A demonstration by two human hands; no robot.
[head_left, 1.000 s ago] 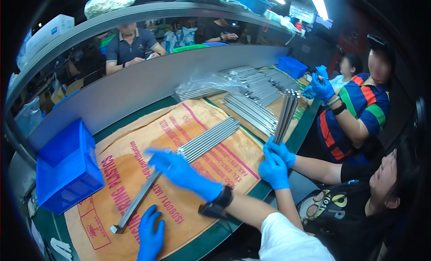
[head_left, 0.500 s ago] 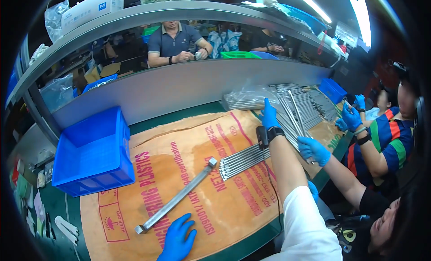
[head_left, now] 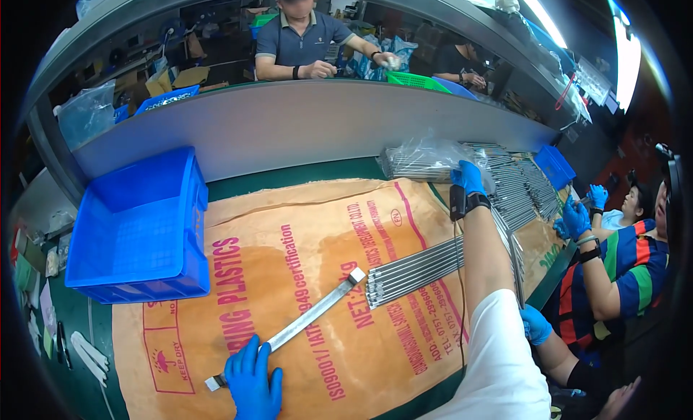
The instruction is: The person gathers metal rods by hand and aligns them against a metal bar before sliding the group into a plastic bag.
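My left hand (head_left: 253, 384), in a blue glove, lies over the lower end of a grey metal bar (head_left: 307, 315) with block-shaped ends. Its fingers are stretched out and somewhat apart, and its palm hides part of the bar. My right hand (head_left: 469, 178), also gloved in blue, reaches far forward to the near edge of a clear plastic bag (head_left: 422, 159) of metal rods. Its fingers look bent, but whether they grip anything is unclear. A row of thin metal rods (head_left: 415, 270) lies left of my right forearm, on an orange printed sack (head_left: 289, 257).
A blue bin (head_left: 130, 276) stands at the left. More rods (head_left: 516, 178) and a small blue bin (head_left: 554, 166) lie far right. A co-worker's gloved hand (head_left: 535, 325) is close to my right arm. A grey partition (head_left: 289, 142) borders the bench; another person sits behind it.
My left hand has moved up-left onto the bar. My right hand has drawn in its stretched fingers at the bag. The co-worker's hand beside my right arm has moved nearer the bench edge.
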